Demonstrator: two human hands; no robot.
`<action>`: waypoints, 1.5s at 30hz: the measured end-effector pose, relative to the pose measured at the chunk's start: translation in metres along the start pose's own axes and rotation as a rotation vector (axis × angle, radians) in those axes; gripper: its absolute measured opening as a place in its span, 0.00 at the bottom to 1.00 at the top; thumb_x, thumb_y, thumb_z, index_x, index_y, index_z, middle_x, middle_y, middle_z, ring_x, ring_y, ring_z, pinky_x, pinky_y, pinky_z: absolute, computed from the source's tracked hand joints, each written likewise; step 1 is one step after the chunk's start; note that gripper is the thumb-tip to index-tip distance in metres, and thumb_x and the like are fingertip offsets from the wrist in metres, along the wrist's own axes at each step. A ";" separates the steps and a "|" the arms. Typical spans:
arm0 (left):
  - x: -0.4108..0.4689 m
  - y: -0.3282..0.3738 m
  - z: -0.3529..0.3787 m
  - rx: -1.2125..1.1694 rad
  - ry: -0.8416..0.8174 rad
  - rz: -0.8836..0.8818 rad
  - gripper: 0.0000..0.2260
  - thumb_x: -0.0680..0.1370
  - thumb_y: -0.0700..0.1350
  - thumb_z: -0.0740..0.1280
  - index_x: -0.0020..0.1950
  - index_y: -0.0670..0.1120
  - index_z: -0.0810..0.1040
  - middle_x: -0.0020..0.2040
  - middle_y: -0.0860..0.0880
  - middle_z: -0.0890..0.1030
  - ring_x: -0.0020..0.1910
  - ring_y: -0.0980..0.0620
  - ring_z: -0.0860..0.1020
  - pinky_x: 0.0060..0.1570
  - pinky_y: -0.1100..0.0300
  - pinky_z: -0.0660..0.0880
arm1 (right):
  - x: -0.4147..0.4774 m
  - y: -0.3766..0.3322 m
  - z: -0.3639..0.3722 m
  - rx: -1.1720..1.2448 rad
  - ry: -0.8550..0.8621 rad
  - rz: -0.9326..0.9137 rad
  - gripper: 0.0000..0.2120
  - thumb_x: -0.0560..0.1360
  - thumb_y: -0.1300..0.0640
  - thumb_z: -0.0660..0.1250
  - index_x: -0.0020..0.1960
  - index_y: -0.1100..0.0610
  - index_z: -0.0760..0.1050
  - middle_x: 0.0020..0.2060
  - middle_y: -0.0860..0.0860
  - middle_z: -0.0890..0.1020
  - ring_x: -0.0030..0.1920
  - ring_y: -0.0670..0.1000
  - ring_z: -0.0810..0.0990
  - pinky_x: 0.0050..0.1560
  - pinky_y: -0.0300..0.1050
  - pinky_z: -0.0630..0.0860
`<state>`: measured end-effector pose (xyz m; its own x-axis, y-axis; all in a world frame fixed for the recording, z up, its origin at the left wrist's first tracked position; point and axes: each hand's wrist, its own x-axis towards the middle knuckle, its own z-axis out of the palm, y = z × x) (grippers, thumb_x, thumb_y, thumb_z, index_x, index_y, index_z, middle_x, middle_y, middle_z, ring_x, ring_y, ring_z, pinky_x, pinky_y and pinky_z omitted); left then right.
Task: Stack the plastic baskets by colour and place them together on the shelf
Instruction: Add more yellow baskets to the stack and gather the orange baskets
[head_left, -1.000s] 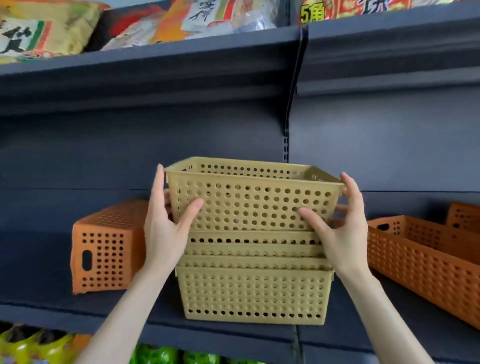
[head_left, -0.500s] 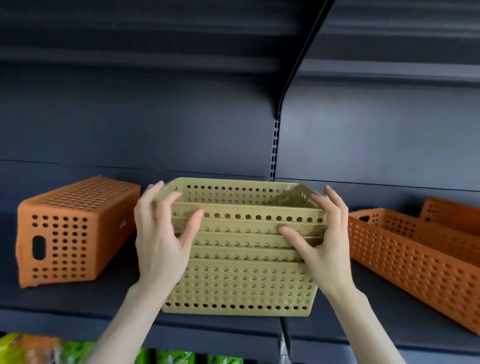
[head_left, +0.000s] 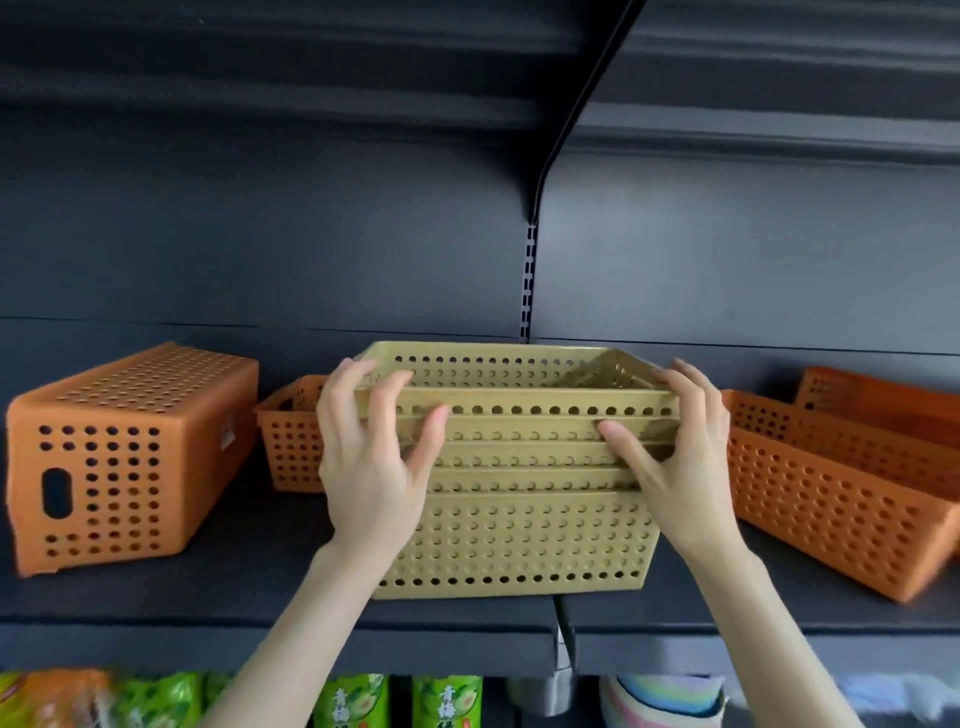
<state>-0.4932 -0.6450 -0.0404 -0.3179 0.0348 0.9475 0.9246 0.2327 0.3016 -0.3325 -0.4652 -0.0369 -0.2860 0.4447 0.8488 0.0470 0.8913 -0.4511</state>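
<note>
Dark shelf (head_left: 156, 597) carries, left to right: overturned orange basket (head_left: 130, 457); left hand (head_left: 374, 467) and right hand (head_left: 680, 467), fingers curled onto the rims of the nested yellow basket stack (head_left: 519, 540) at centre; upright orange baskets (head_left: 841, 493).

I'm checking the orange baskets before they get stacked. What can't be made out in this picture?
- Small orange basket, head view: its right part is hidden behind the left hand and the yellow stack.
- Far orange basket: cut off by the right edge, lower part hidden by the long orange basket.
- Packets below the shelf: cut by the bottom edge, print blurred.
- Inside of the stack: hidden by its own walls.
</note>
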 end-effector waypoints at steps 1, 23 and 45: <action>-0.001 0.001 0.000 -0.025 -0.013 0.003 0.20 0.78 0.55 0.61 0.58 0.39 0.77 0.62 0.37 0.72 0.66 0.39 0.69 0.63 0.74 0.57 | -0.003 -0.001 -0.001 -0.073 0.017 0.006 0.34 0.69 0.36 0.66 0.67 0.55 0.66 0.72 0.55 0.63 0.74 0.53 0.55 0.72 0.49 0.54; -0.012 -0.020 -0.031 -0.459 -0.349 -0.138 0.28 0.79 0.49 0.62 0.74 0.56 0.52 0.77 0.52 0.58 0.74 0.60 0.56 0.71 0.60 0.57 | -0.015 -0.062 0.047 -0.322 -0.008 -0.236 0.28 0.67 0.36 0.66 0.62 0.48 0.70 0.55 0.53 0.76 0.64 0.56 0.64 0.70 0.68 0.45; 0.033 -0.189 -0.167 0.093 -0.089 -0.237 0.09 0.75 0.49 0.66 0.51 0.47 0.79 0.56 0.48 0.77 0.59 0.47 0.72 0.57 0.50 0.67 | -0.027 -0.225 0.164 0.061 -0.102 -0.215 0.07 0.76 0.56 0.66 0.51 0.57 0.79 0.47 0.48 0.82 0.49 0.49 0.80 0.49 0.48 0.78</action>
<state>-0.6430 -0.8501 -0.0485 -0.5439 0.0528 0.8375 0.8003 0.3327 0.4988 -0.4927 -0.6928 -0.0037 -0.3786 0.2308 0.8963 -0.0825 0.9561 -0.2811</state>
